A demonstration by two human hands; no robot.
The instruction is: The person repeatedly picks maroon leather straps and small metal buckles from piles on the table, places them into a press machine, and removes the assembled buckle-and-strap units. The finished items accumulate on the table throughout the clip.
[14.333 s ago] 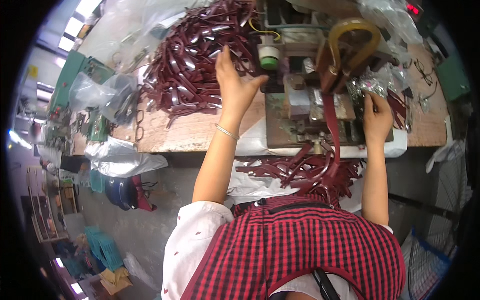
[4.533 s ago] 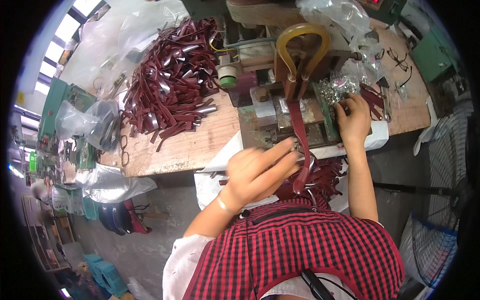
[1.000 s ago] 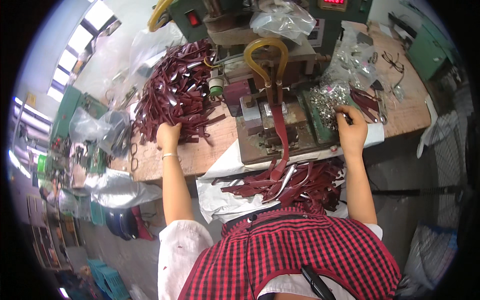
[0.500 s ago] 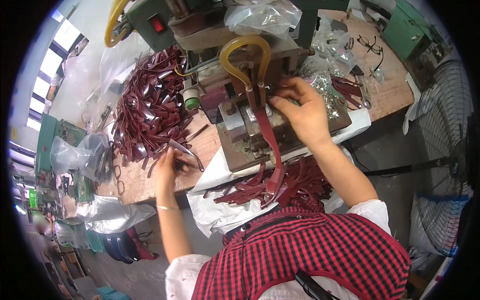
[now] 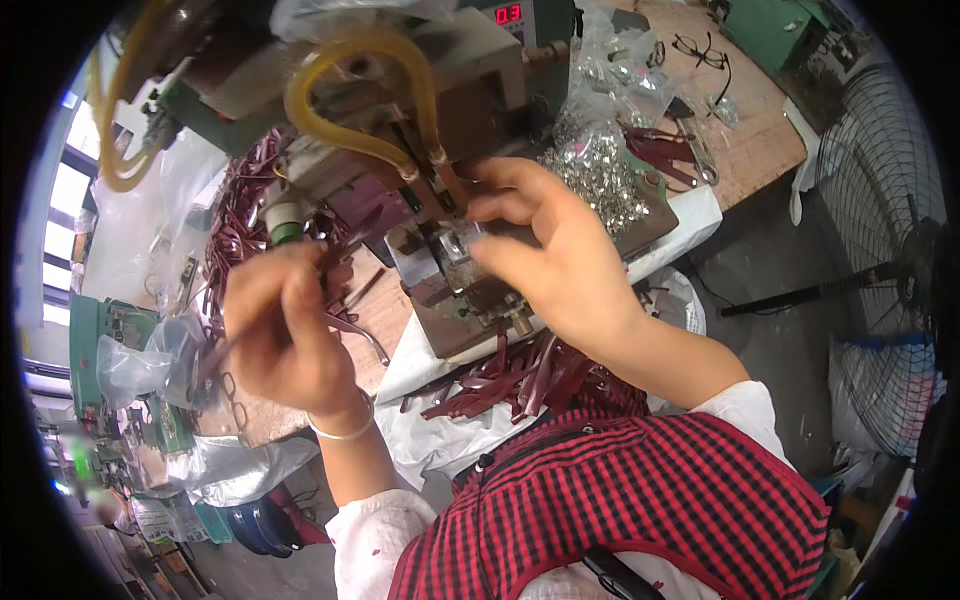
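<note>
since half a second ago the left hand [image 5: 290, 340] has come up off the heap of dark red straps [image 5: 235, 235] at 9 o'clock and now sits closed around one strap [image 5: 340, 255], pinched between thumb and fingers with the free end pointing toward the press at about 1 o'clock from the hand. right hand [image 5: 555, 255] is pretty much where it was, hovering over the small press fixture [image 5: 455, 265] near the middle of the view, fingers curled and tips close together at the metal block; can't tell if it's actually holding a tiny fitting or just steadying things, too small to see. the strap looks light and floppy, thin leather-ish stuff, so it probably droops if held far from the tip; gripping near the end like this seems like the sane way to steer it. doesn't look fragile or slippery. the yellow hose [image 5: 360, 95] loops right above the fixture at 12 o'clock, and the machine body crowds in behind it, so the open way in is from the low side, roughly 6 to 8 o'clock. pile of silvery metal fittings [image 5: 600, 175] lies just beside the right hand at 2 o'clock, easy to knock. more finished straps [image 5: 520, 375] hang off the bench edge at 6 o'clock onto white plastic sheet [image 5: 440, 440]. a standing fan [image 5: 885, 290] is well apart at 3 o'clock.
</note>
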